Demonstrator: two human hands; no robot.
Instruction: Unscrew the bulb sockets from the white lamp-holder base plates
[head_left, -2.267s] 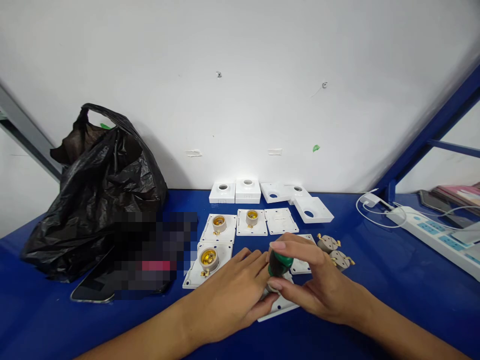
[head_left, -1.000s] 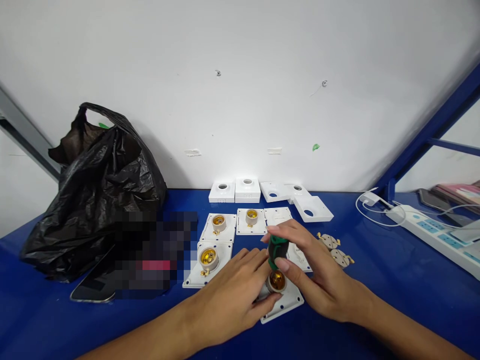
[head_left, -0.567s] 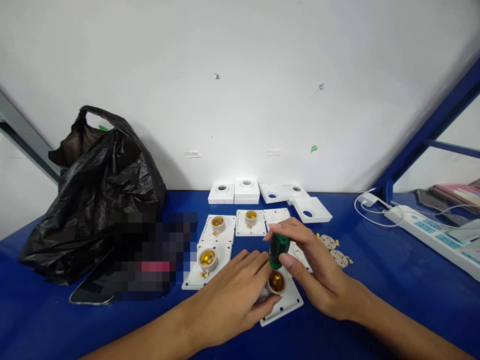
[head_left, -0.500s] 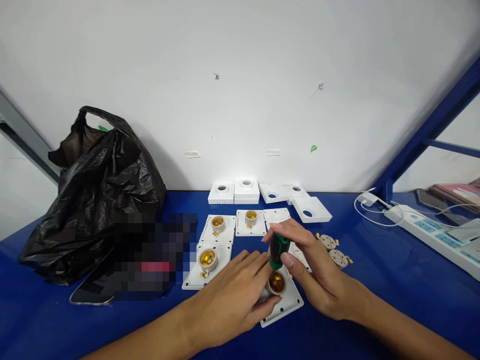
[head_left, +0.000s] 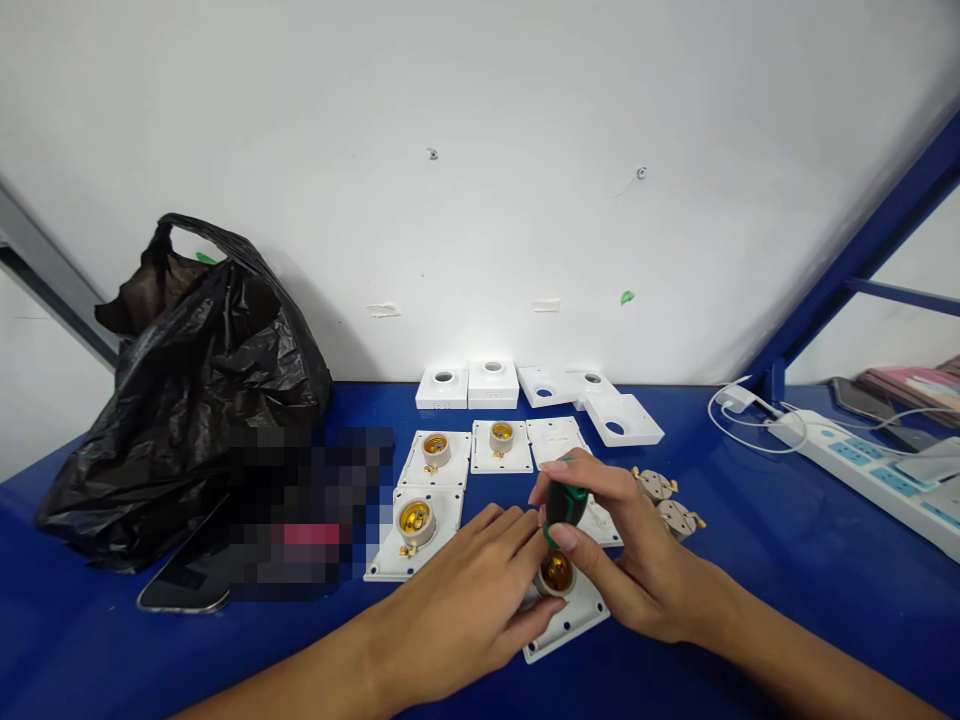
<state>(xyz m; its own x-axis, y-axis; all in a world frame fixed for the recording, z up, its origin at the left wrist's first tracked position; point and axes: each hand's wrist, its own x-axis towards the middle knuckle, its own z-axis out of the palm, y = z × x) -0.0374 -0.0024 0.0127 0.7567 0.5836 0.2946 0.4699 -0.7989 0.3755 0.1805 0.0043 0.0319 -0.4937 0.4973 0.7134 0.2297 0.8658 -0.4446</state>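
My right hand (head_left: 626, 545) grips a green and black screwdriver (head_left: 567, 502) held almost upright, its tip hidden behind fingers. Below it is a round lamp socket (head_left: 556, 574) with a brass-coloured inside, seated on a white square base plate (head_left: 574, 625). My left hand (head_left: 480, 590) is closed around the socket's left side, thumb along the near edge and fingers at the screwdriver's lower end. To the left, more plates carry sockets, such as the near socket (head_left: 415, 521) with small brass terminals.
White square covers (head_left: 493, 384) with round holes stand along the wall. Two loose ceramic socket bases (head_left: 678, 518) lie right of my right hand. A black plastic bag (head_left: 217, 380) and a phone (head_left: 184, 580) are at left; a power strip (head_left: 862, 460) with white cables is at right.
The screwdriver handle has shifted slightly right and down and leans a little differently, with my right fingers closed further round it. The plate and socket have moved slightly toward me.
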